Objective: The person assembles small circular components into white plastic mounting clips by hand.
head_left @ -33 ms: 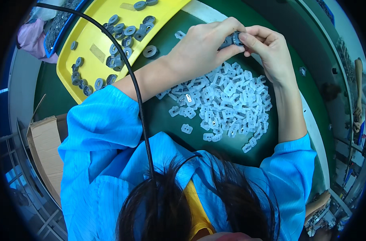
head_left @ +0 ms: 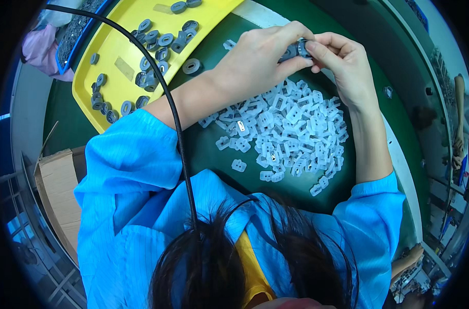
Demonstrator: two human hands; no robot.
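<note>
Both hands meet beyond a pile of small translucent white plastic pieces [head_left: 296, 123]. My left hand [head_left: 268, 54] is closed around a small dark grey ribbed plastic part [head_left: 291, 51], partly covered by the fingers. My right hand [head_left: 345, 64] pinches the right end of this same grey part between thumb and fingers. Whether it is one part or two pressed together, I cannot tell. To the left, beside my left forearm, a grey ring-shaped part [head_left: 192, 66] lies on the green table surface [head_left: 214, 154].
A yellow tray [head_left: 90, 72] with several grey round parts stands at the far left. A black cable [head_left: 179, 129] hangs across my left arm. An open cardboard box [head_left: 59, 190] is at the left. Another person's arm [head_left: 407, 260] shows at the lower right.
</note>
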